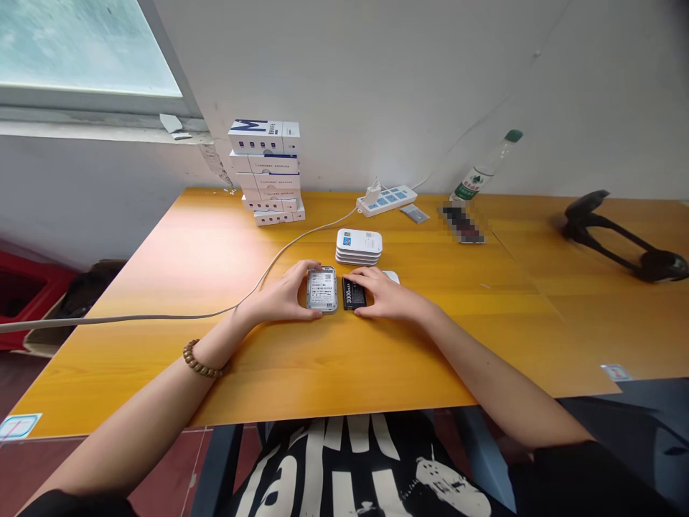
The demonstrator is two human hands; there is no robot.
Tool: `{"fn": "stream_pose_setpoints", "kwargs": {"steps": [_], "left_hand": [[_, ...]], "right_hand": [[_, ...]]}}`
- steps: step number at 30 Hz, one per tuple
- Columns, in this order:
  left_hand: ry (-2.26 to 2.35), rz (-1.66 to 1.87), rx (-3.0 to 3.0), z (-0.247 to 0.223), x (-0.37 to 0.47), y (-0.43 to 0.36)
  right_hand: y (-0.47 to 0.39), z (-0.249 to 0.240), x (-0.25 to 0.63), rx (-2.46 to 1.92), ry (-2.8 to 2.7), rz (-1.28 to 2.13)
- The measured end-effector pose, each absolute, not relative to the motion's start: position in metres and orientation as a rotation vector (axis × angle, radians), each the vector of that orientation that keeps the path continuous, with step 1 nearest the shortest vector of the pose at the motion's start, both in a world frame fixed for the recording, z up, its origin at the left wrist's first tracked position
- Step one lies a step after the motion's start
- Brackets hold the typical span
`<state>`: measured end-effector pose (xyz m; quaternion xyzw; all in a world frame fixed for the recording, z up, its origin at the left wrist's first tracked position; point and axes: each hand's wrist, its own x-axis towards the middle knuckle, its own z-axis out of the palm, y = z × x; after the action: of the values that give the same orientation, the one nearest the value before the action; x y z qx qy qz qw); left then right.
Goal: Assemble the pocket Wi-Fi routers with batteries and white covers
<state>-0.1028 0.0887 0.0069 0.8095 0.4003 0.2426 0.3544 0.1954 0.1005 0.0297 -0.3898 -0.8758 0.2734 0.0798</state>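
Observation:
My left hand (285,293) grips a small white device body (322,290) by its edge, thumb at the near side and fingers at the far side. Its inner face, with a printed label, points up. Just to the right, my right hand (385,293) is closed around a flat black battery (354,294) marked 3000mAh. A narrow gap separates the battery from the device. Partly hidden behind my right hand lies a white cover-like piece (392,276). Beyond both hands sits a stack of several white rounded devices (359,245).
A white cable (274,262) crosses the wooden table (258,388) on the left to a power strip (387,200). Stacked boxes (268,172) stand at the back left. A bottle (484,169), a blurred-out phone (463,224) and black headphones (619,244) are to the right.

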Motion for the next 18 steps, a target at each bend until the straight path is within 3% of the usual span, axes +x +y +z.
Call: {"fn": "stream_pose_setpoints", "kwargs": {"steps": [7, 11, 18], "left_hand": [[1.027, 0.643, 2.119, 0.007, -0.103, 0.089], [1.012, 0.653, 2.130, 0.006, -0.104, 0.089], [1.060, 0.790, 2.153, 0.012, -0.104, 0.083]], "right_hand": [[0.121, 0.054, 0.208, -1.090, -2.505, 0.593], [0.164, 0.075, 0.215, -1.275, -2.498, 0.368], [0.194, 0.084, 0.212, -1.364, -2.534, 0.555]]}}
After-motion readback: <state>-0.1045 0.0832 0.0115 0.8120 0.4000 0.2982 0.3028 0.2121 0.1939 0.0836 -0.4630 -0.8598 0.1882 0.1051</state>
